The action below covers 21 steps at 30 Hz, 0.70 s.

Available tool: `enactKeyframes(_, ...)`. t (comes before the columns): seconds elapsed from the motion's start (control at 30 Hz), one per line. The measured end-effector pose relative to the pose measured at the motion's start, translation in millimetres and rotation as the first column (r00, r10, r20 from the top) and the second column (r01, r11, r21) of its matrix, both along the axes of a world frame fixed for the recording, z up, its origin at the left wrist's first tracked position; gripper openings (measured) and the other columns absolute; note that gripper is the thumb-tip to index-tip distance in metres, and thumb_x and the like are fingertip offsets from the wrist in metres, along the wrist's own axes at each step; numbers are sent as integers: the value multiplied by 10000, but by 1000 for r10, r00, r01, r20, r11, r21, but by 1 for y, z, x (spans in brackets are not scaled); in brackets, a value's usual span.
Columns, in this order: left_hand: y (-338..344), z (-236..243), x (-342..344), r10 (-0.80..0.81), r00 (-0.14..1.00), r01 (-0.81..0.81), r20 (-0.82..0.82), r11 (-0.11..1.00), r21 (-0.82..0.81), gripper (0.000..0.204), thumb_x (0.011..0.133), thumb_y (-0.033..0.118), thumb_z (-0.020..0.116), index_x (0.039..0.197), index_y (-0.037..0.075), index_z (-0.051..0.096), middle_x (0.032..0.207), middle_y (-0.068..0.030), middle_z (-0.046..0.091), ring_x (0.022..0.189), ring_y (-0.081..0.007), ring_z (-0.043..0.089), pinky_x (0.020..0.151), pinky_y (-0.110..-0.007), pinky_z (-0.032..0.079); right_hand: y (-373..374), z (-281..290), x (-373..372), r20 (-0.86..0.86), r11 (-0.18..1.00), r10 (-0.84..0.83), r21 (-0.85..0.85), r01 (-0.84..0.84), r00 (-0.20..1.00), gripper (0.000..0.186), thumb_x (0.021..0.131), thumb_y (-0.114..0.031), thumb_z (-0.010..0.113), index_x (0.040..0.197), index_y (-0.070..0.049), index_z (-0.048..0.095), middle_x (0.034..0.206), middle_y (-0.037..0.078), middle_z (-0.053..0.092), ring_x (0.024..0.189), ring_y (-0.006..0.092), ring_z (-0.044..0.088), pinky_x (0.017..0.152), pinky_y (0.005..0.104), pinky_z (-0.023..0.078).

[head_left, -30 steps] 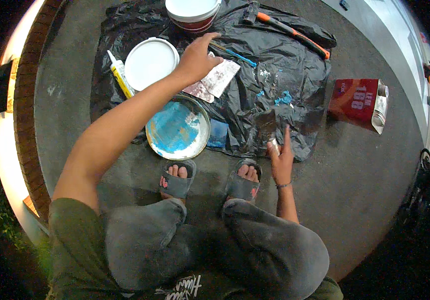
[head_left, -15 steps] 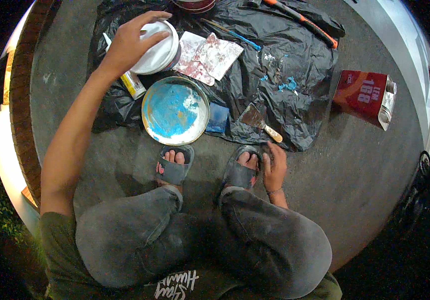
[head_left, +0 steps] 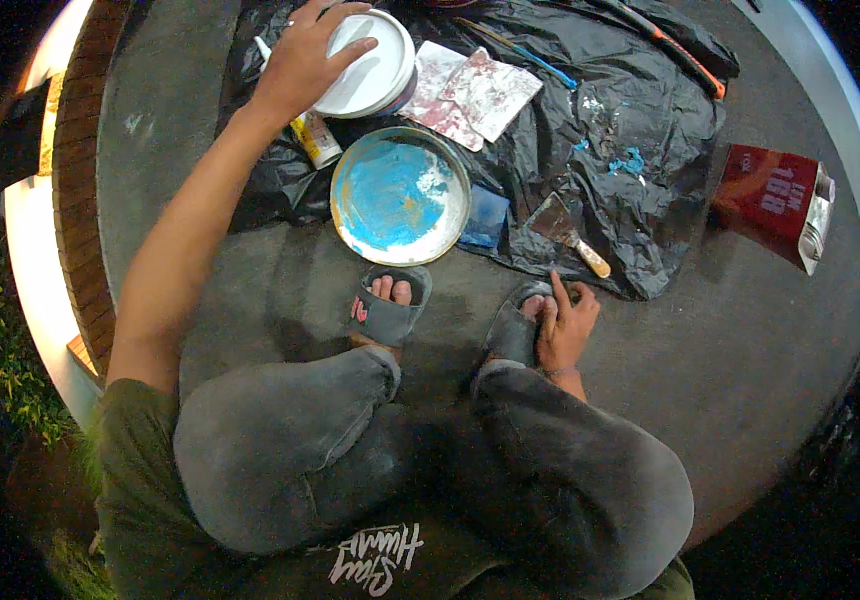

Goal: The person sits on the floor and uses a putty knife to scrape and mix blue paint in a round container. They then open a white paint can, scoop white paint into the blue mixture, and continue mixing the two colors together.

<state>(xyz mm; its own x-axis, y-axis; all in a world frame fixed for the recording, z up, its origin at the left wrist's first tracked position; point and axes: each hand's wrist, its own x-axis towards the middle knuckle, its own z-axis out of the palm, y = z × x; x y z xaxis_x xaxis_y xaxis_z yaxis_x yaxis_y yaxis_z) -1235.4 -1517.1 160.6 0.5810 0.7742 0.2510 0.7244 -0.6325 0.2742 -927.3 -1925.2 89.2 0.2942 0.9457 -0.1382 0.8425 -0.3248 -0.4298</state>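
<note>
My left hand [head_left: 305,55] is shut on a white lidded tub [head_left: 370,70] at the top left, over a yellow-labelled tube [head_left: 315,140]. My right hand [head_left: 568,320] is open beside my right sandal [head_left: 510,330], index finger stretched out, a little below a putty scraper [head_left: 590,255] with a pale handle. Between them a round lid [head_left: 400,200] smeared with blue and white paint lies next to a blue square piece [head_left: 485,215]. Two stained white sheets [head_left: 500,95] lie right of the tub, all on crumpled black plastic [head_left: 640,230].
A red metal can [head_left: 765,200] lies on the dark floor at the right. A hammer [head_left: 680,55] with orange handle, a thin blue-handled brush [head_left: 540,65] and blue scraps [head_left: 628,160] are on the plastic. A curved brick edging [head_left: 85,230] and plants [head_left: 10,350] border the left side.
My left hand has moved left from beside the sheets and taken hold of the white tub. My right hand has let go of the scraper, which now lies on the plastic, and sits lower.
</note>
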Motion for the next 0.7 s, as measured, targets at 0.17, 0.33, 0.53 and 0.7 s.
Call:
enactKeyframes(0.17, -1, -4, -13, 46, 998, -48, -33, 997, -55, 525, 902, 442, 667, 1339, 162, 585, 1444, -184, 476, 1341, -375, 438, 1134, -463, 338, -1, 11, 6, -48, 1000, 26, -2, -26, 998, 361, 969, -310, 548, 1303, -234, 660, 1287, 179, 524, 1168, 363, 462, 1016, 476, 365)
enactKeyframes(0.33, -7, 11, -7, -101, 988, 99, -117, 995, -18, 669, 824, 377, 758, 1365, 73, 508, 1424, -231, 473, 1336, -391, 443, 1095, -487, 387, -6, 11, 12, -64, 1000, 20, 15, -19, 998, 365, 994, -354, 503, 1274, -204, 683, 1314, 170, 537, 1185, 362, 458, 1037, 470, 354)
enactKeyframes(0.53, -13, 16, -13, -145, 964, 99, -224, 974, -204, 921, 685, 524, 833, 1455, 195, 449, 1559, -245, 295, 1414, -524, 272, 1137, -578, 309, -20, 4, 12, -42, 1000, -15, 26, 16, 999, 397, 1022, -392, 454, 1273, -187, 683, 1333, 174, 529, 1201, 369, 453, 1037, 468, 356)
enactKeyframes(0.7, -18, 39, 2, -208, 935, 120, -286, 947, -297, 1002, 623, 489, 878, 1467, 193, 425, 1580, -242, 251, 1440, -517, 219, 1138, -614, 279, -41, 1, 16, -22, 995, -101, -5, 100, 995, 405, 1027, -392, 446, 1270, -172, 684, 1360, 185, 510, 1199, 370, 454, 1036, 460, 357)
